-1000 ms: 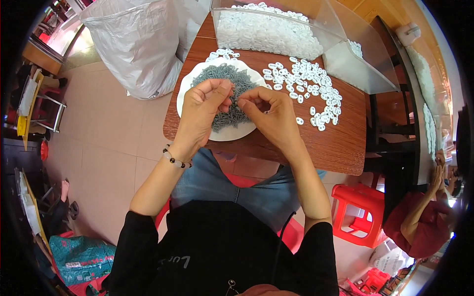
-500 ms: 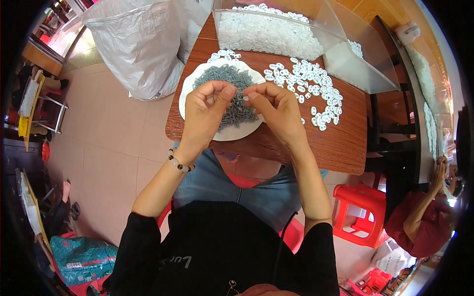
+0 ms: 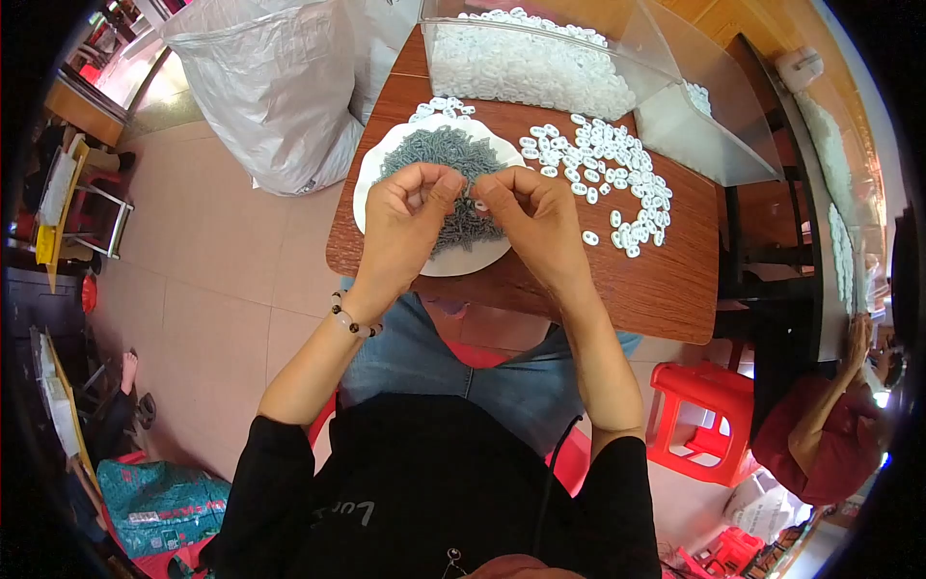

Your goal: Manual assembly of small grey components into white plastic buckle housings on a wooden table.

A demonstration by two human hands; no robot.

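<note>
Over the white scalloped plate my two hands meet, fingertips almost touching. Thumb and forefinger of my left hand are pinched together; whatever is between them is too small to make out. My right hand pinches a small white oval piece, part of it showing below the thumb. A heap of small grey screw-like pieces fills the plate beneath, partly hidden by my hands. To the right, loose white oval pieces with two holes are scattered across the brown wooden table.
A clear-walled bin full of white pieces stands at the table's far side. More white pieces lie behind the plate. A large pale sack stands at the left. Red stools and another person are at the right.
My right hand has shifted slightly left, so the fingertips of both hands are closer together. The white oval piece sits a little lower. The plate and scattered pieces look the same.
</note>
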